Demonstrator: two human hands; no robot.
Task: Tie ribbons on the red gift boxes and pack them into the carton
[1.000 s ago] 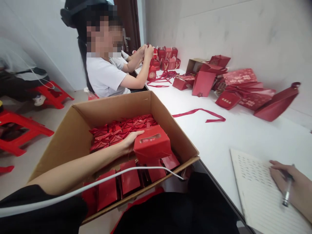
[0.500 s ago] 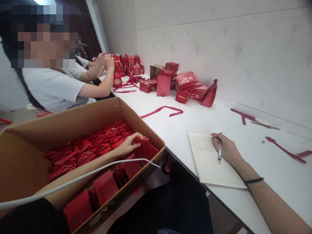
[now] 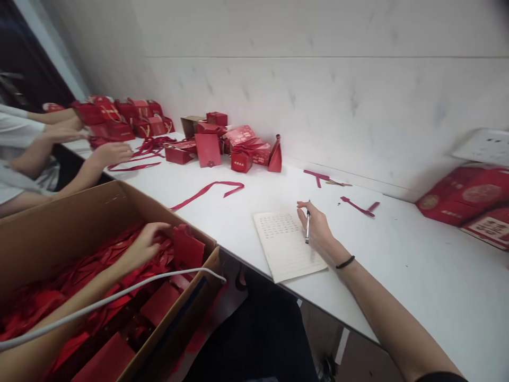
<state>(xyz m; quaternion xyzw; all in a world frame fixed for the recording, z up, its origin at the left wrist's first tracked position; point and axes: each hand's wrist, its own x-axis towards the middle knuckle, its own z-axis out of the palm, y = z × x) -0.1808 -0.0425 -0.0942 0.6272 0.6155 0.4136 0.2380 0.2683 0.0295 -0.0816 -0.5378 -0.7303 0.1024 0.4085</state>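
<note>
My left hand (image 3: 149,244) reaches into a large cardboard box (image 3: 119,199), its fingers apart and holding nothing. Just right of those fingers a red gift box (image 3: 188,248) stands in the box's corner. Packed red boxes with ribbons (image 3: 107,265) lie under my forearm. Over the white table, my right hand (image 3: 318,225) is closed around a pen (image 3: 307,229). Beneath it lies a pale notepad (image 3: 286,254) with rows of small marks on its upper part.
A white cable (image 3: 119,286) crosses the cardboard box. Red ribbon (image 3: 210,188), folded cartons (image 3: 209,150) and stacked red gift boxes (image 3: 119,119) lie along the table. A co-worker's hand (image 3: 111,154) is at the left. Red packages (image 3: 469,193) stand at the right.
The view has swung right, bringing red packages into sight. My left hand has let go of the red gift box and drawn back from it. My right hand has lifted slightly with the pen.
</note>
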